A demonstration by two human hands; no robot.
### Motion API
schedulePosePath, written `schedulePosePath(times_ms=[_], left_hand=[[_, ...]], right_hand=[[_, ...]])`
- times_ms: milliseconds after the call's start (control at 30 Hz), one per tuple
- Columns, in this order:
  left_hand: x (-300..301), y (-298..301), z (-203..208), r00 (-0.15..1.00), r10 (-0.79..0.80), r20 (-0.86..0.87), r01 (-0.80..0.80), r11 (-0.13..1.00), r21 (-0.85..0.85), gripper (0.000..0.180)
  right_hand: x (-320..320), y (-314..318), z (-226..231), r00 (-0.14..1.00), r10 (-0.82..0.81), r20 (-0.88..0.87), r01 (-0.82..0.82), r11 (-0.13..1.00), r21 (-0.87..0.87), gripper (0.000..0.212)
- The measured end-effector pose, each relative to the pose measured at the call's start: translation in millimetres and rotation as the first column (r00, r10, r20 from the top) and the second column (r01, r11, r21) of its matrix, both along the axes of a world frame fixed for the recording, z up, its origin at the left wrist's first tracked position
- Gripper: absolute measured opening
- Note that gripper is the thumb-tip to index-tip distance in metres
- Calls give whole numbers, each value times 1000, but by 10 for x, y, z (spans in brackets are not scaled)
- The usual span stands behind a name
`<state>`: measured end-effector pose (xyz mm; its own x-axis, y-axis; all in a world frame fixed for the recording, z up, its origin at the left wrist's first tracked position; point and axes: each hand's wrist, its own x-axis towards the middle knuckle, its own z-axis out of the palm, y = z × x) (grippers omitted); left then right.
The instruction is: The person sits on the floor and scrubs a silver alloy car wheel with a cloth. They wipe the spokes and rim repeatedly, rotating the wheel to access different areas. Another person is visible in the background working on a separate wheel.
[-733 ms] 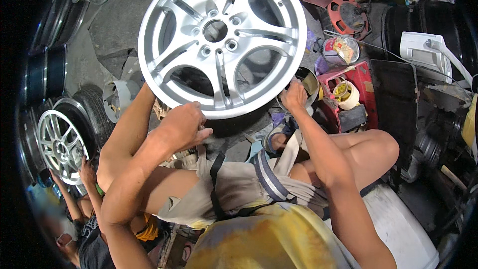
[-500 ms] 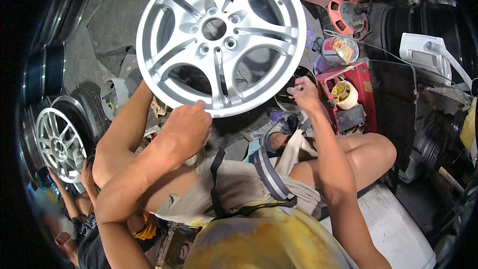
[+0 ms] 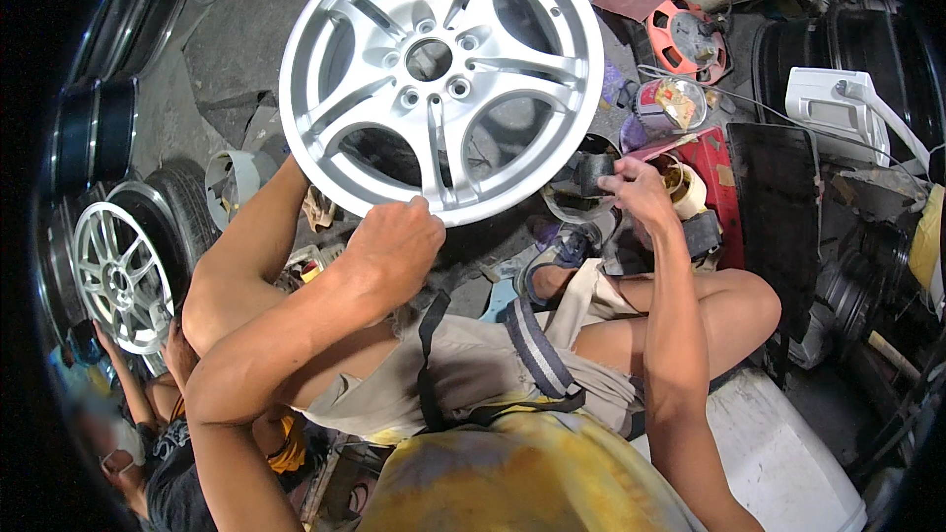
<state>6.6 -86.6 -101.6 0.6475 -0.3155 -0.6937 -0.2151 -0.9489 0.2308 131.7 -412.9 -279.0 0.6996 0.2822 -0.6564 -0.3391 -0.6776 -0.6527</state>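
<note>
A silver alloy wheel rim [image 3: 434, 128] with split spokes lies face up before me. My left hand [image 3: 394, 248] is closed at its near edge; the fingers beneath are mostly hidden. To the right of the rim, my right hand [image 3: 642, 193] pinches a small dark grey block [image 3: 594, 175] in its fingertips. The block's exact kind is unclear. It is held above a pale round container [image 3: 576, 209], apart from the rim. Close to my right hand, a cream cup [image 3: 689, 187] stands in a red tray [image 3: 724, 153].
At the left another person's hands [image 3: 177, 355] hold a second silver wheel rim [image 3: 120, 278] near a tyre [image 3: 182, 202]. Around the right side are an open paint can [image 3: 672, 106], an orange round frame [image 3: 684, 39], a white appliance [image 3: 838, 113] and a dark panel [image 3: 776, 227].
My right hand has moved slightly right, and the dark block now shows at its fingertips. My left hand has shifted a little right along the rim's edge.
</note>
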Motion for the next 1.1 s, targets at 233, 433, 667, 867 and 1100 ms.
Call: schedulePosePath(times_ms=[233,433,667,867,1100], left_hand=[[-72,38,-46,1000,14,18,-14,1000,9,30],[-122,44,-68,998,-4,-65,6,999,43,28],[-136,-90,20,1000,-18,11,17,994,106,17],[-64,-161,46,996,-83,-28,85,994,62,24],[-97,-237,-41,990,-136,32,134,989,70,12]], right_hand=[[-116,163,-90,922,303,240,-191,896,-400,28],[-180,532,-303,769,503,394,-165,752,-638,39],[-150,388,-402,770,475,425,-158,788,-595,19],[-32,175,-117,778,486,397,-285,837,-467,20],[48,228,180,901,408,149,-312,846,-432,22]])
